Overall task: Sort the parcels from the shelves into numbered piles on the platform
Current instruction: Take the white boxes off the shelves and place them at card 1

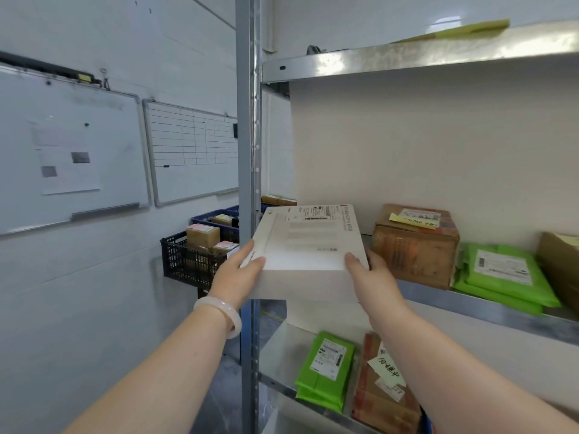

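A flat white box parcel (pixel 310 242) with a shipping label on top is held at the left end of the middle metal shelf (pixel 488 303). My left hand (pixel 239 274) grips its near left corner, thumb on top; a pale bangle sits on that wrist. My right hand (pixel 374 274) grips its near right corner. To the right on the same shelf stand a brown taped carton (pixel 413 249) with a yellow note and two stacked green mailer bags (pixel 504 277). On the lower shelf lie green mailers (pixel 327 371) and another brown carton (pixel 383 389).
A grey steel upright (pixel 249 151) stands just left of the white box. Behind it, a black crate (pixel 188 261) and blue crates (pixel 216 218) hold small cartons. Two whiteboards (pixel 188 151) hang on the left wall. A yellow-green envelope (pixel 454 31) lies on the top shelf. A brown carton (pixel 560 264) sits at far right.
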`<action>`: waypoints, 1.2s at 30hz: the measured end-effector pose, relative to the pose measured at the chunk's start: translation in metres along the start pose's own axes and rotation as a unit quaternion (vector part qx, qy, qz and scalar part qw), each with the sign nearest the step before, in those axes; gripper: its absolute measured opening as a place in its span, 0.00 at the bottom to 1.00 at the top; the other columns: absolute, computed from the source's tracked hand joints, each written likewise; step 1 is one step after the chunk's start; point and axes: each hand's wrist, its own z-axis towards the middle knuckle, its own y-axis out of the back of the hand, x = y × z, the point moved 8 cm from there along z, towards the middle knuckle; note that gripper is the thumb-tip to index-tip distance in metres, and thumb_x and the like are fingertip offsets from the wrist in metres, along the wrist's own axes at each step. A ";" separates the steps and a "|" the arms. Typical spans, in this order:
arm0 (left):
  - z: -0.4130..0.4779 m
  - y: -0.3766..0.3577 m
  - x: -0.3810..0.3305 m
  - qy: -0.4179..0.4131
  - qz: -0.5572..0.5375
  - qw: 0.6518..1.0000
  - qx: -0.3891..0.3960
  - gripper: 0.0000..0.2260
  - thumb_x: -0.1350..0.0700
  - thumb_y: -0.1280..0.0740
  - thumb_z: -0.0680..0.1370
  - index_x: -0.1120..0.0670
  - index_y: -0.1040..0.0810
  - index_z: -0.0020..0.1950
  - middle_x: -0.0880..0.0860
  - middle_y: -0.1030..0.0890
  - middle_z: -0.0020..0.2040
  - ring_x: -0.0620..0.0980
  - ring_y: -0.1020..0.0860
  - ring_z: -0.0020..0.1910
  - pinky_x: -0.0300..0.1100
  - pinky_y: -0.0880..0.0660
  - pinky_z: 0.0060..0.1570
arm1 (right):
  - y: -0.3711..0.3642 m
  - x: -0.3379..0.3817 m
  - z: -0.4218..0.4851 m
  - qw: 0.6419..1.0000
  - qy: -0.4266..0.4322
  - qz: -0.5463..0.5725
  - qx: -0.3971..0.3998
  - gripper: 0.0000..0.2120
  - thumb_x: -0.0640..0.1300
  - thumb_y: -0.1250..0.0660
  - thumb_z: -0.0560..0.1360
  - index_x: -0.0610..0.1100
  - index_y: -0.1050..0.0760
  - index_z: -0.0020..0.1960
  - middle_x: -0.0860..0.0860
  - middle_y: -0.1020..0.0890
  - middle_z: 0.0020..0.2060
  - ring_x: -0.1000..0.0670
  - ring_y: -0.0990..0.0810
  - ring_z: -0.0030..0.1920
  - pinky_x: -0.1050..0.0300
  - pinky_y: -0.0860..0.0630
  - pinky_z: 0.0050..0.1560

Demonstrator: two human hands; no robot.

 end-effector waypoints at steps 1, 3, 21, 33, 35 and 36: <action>-0.007 0.003 -0.001 -0.008 -0.001 1.000 -0.003 0.22 0.52 0.36 0.79 0.44 0.32 0.73 0.44 0.33 0.72 0.47 0.33 0.68 0.49 0.35 0.69 | 0.001 0.002 -0.007 1.000 0.017 0.001 0.001 0.11 0.48 0.38 0.79 0.55 0.30 0.61 0.56 0.23 0.52 0.50 0.24 0.55 0.53 0.27 0.56; -0.025 0.007 -0.003 -0.020 -0.007 1.000 -0.010 0.21 0.52 0.35 0.79 0.43 0.31 0.72 0.42 0.32 0.70 0.45 0.33 0.67 0.49 0.34 0.69 | 0.003 0.006 -0.021 0.999 0.051 0.000 -0.003 0.15 0.46 0.39 0.79 0.54 0.30 0.65 0.57 0.22 0.52 0.52 0.24 0.54 0.57 0.31 0.52; -0.370 0.143 0.041 0.097 0.061 0.956 -0.269 0.27 0.46 0.29 0.74 0.40 0.32 0.71 0.43 0.30 0.69 0.46 0.30 0.67 0.41 0.31 0.62 | -0.054 -0.039 -0.244 0.936 0.076 -0.020 0.345 0.25 0.49 0.35 0.78 0.58 0.38 0.73 0.59 0.30 0.64 0.59 0.28 0.52 0.71 0.31 0.45; -0.662 0.305 0.024 0.190 0.142 0.857 -0.458 0.26 0.46 0.32 0.77 0.40 0.36 0.73 0.45 0.38 0.75 0.50 0.38 0.73 0.48 0.33 0.67 | -0.169 -0.029 -0.528 0.790 0.093 -0.036 0.605 0.31 0.46 0.36 0.79 0.56 0.46 0.77 0.58 0.37 0.73 0.58 0.35 0.61 0.62 0.38 0.60; -0.710 0.335 0.020 0.201 0.154 0.840 -0.481 0.26 0.47 0.32 0.77 0.40 0.36 0.73 0.46 0.37 0.75 0.51 0.36 0.73 0.45 0.32 0.63 | -0.186 -0.026 -0.580 0.771 0.090 -0.031 0.629 0.31 0.46 0.35 0.79 0.55 0.45 0.77 0.57 0.37 0.73 0.58 0.34 0.62 0.61 0.38 0.61; -0.734 0.351 0.019 0.211 0.162 0.830 -0.491 0.26 0.47 0.33 0.77 0.40 0.36 0.74 0.47 0.36 0.75 0.52 0.35 0.72 0.44 0.31 0.61 | -0.195 -0.025 -0.607 0.763 0.083 -0.026 0.641 0.31 0.47 0.35 0.78 0.56 0.44 0.77 0.57 0.36 0.73 0.57 0.33 0.63 0.61 0.37 0.61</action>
